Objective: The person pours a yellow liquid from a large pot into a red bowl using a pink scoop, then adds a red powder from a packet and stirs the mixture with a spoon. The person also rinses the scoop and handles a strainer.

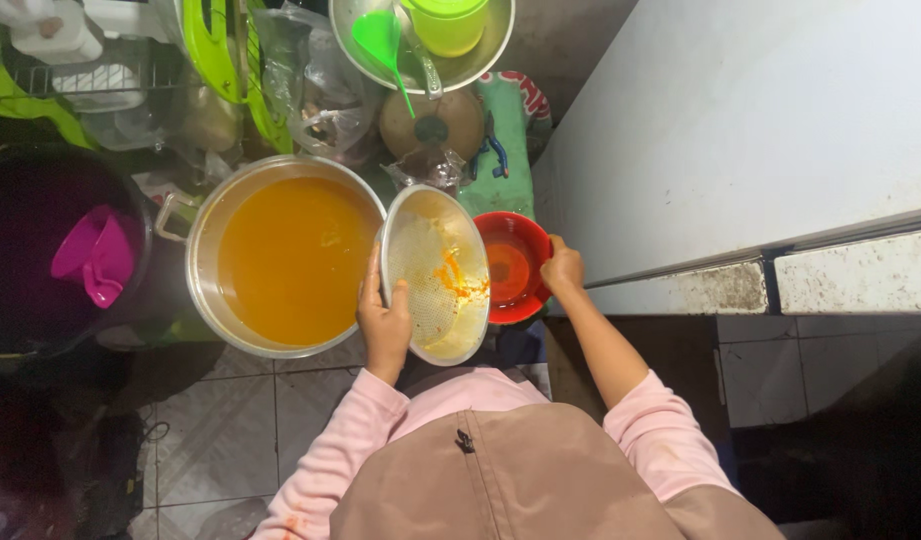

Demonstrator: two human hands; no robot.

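Note:
My left hand (384, 318) grips the rim of a round metal mesh strainer (435, 272) and holds it tilted on edge. Orange pulp clings to the mesh. My right hand (562, 268) holds the rim of a red bowl (514, 266), which sits just right of the strainer and has orange liquid in it. A large metal pot (285, 256) full of orange liquid stands to the left of the strainer, touching or almost touching it.
A big black tub (30, 250) with a pink scoop (95, 255) stands at far left. Behind are a metal basin (430, 40) with a green ladle and green cup, a pot lid (432, 122), plastic bags and a dish rack. A white counter (740, 130) runs along the right.

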